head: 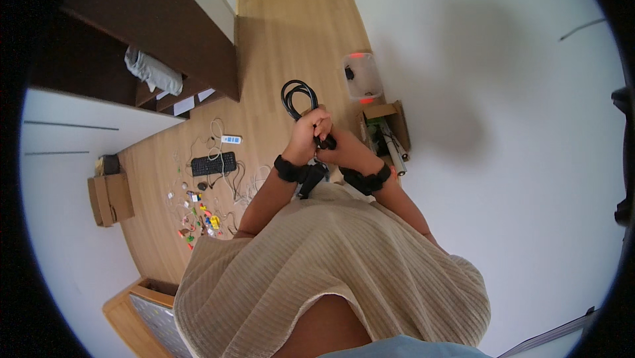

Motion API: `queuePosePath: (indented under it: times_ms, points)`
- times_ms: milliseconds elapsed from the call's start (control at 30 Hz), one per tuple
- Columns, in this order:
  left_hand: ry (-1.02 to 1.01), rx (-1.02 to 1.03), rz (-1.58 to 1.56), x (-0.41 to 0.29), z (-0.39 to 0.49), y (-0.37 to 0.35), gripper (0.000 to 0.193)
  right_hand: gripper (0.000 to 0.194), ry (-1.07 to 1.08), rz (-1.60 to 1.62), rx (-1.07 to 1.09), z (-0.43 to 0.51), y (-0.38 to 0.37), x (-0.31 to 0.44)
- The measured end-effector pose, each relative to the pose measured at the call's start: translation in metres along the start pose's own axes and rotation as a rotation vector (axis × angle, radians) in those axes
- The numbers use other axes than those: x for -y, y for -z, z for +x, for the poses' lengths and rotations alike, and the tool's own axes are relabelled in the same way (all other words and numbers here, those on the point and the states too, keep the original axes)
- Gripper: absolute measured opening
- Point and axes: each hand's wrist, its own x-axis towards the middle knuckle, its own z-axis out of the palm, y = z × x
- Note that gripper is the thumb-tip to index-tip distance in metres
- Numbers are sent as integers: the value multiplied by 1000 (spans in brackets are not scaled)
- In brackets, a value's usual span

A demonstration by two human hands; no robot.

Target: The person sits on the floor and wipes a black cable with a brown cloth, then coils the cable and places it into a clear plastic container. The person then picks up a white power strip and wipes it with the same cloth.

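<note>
A thick black cable (299,85), bent into loops, is gripped in front of my body. My left hand (303,136) is closed around it, and the loops stick out beyond the fingers. Crossing close against it, my right hand (349,153) also holds the cable, whose dark bundled part shows between the two palms. The fingers overlap, so the exact hold of each is partly hidden. Both wrists wear black straps.
On the wooden floor at left lie a black keyboard (213,164), a white power strip (231,140), tangled cords and several small colourful toys. At right, a clear plastic bin (363,78) and an open cardboard box (401,127) with rolls stand along the wall. Brown shelving (198,26) rises at upper left.
</note>
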Motion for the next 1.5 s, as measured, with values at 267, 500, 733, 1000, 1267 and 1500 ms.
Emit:
queuePosePath:
  times_ms: [267, 500, 733, 1000, 1267, 1500]
  points:
    - [77, 95, 48, -39, 61, 15, 32, 49, -35, -77, -143, 54, 14, 12]
    - [180, 124, 6, -54, 108, 25, 34, 49, -85, -41, -188, 89, 29, 7]
    - [234, 148, 8, -64, 151, 15, 36, 48, -115, -29, -272, 111, 53, 4]
    - [213, 114, 30, -79, 203, 7, 34, 48, -33, -19, -265, 153, 96, -3]
    - [183, 133, 81, -94, 266, -19, 33, 48, -12, -4, -234, 190, 158, -5]
    - [152, 74, 106, -100, 307, -37, 33, 46, -40, 15, -151, 218, 205, -5]
